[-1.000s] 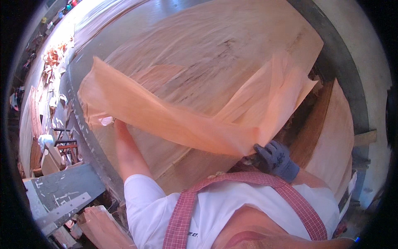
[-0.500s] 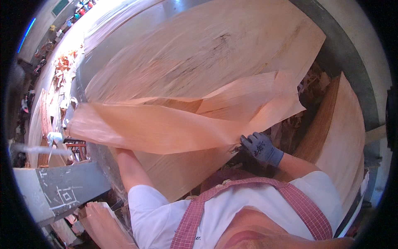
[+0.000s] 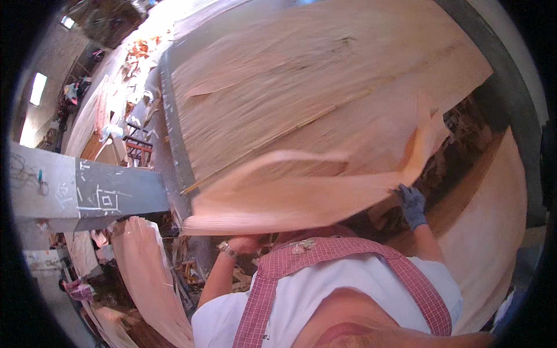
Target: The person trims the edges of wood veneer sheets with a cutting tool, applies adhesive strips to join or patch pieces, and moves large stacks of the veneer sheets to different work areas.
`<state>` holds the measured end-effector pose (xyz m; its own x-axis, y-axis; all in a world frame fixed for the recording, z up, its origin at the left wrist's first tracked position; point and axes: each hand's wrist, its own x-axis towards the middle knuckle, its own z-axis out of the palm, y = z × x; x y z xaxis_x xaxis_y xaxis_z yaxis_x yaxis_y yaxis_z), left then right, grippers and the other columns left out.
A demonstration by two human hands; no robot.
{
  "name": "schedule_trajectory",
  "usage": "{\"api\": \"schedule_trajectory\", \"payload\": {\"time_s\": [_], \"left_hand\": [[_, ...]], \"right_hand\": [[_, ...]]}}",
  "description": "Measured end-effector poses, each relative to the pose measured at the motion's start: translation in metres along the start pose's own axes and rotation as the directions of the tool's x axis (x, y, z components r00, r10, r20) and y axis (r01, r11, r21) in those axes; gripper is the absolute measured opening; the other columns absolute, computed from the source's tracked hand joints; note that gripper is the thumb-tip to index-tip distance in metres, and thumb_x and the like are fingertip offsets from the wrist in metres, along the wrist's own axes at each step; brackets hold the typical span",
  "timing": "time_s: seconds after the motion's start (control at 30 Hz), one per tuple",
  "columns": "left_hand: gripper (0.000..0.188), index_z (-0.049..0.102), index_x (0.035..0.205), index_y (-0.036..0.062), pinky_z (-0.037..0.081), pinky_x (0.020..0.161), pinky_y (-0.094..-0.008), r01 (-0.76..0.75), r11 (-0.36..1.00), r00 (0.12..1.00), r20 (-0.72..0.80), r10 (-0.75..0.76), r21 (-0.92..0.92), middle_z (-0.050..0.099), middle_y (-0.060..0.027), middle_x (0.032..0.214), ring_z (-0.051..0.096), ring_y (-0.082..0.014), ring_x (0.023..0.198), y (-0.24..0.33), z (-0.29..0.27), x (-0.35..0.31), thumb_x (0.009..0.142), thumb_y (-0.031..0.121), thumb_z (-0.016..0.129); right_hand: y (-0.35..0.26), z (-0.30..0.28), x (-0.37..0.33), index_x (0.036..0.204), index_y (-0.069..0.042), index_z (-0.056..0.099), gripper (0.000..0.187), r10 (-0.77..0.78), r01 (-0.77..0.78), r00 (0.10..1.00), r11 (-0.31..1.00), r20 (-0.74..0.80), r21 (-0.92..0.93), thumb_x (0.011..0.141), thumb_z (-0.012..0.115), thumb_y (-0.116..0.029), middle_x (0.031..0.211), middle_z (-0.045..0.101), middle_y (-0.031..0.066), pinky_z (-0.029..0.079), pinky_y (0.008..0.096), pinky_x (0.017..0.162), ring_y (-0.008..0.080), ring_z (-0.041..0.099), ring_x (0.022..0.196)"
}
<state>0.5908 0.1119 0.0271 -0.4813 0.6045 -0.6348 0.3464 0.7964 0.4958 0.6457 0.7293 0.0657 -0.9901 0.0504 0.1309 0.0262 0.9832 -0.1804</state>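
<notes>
A thin, pale orange wood veneer sheet (image 3: 301, 200) hangs loosely folded across my front, its far right part bent upward and blurred. At its right near edge, my right hand (image 3: 412, 207), in a grey-blue glove, has closed fingers on the sheet. My left hand (image 3: 246, 243), bare with a metal watch (image 3: 227, 249) at the wrist, is against the sheet's underside near the left; its fingers are hidden. Beyond lies a broad stack of veneer sheets (image 3: 278, 98), with a long thin yellowish strip (image 3: 301, 122) lying slantwise over it.
Another pale veneer pile (image 3: 487, 226) rises at my right. Torn wood scraps (image 3: 464, 124) fill the gap between. A grey metal beam (image 3: 122, 194) with chalk marks stands at left, with loose veneer pieces (image 3: 145, 267) below it. More scraps (image 3: 139, 55) lie at the far left.
The folded sheet has come nearer my body, uncovering more of the stack and the yellowish strip. My left hand has drawn back toward me; my right hand still grips the edge. The view has shifted.
</notes>
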Motion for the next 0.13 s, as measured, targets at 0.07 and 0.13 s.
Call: {"api": "schedule_trajectory", "payload": {"time_s": [0.07,0.13], "left_hand": [[0.042,0.050,0.131,-0.0012,0.039,0.102,-0.0330,-0.043,0.868,0.853,0.434,0.289,-0.494,0.058,-0.0091,0.128,0.053,-0.0177,0.116,0.093,-0.092,-0.035,0.093,0.017,0.055],[0.038,0.051,0.128,-0.0024,0.042,0.099,-0.0297,-0.144,0.699,0.865,0.253,0.433,-0.701,0.060,-0.0067,0.123,0.054,-0.0152,0.111,0.142,-0.177,-0.070,0.092,0.007,0.059]], "right_hand": [[0.051,0.013,-0.042,0.109,-0.008,0.064,0.025,0.084,-0.079,0.995,0.993,0.053,-0.088,0.088,0.058,-0.020,0.087,0.065,0.0134,0.050,0.0444,0.069,0.0338,0.061,0.077],[0.072,0.022,-0.050,0.106,-0.008,0.064,0.023,0.107,-0.090,0.989,0.982,0.098,-0.166,0.092,0.056,-0.024,0.087,0.066,0.0129,0.050,0.0447,0.068,0.0331,0.062,0.076]]}}
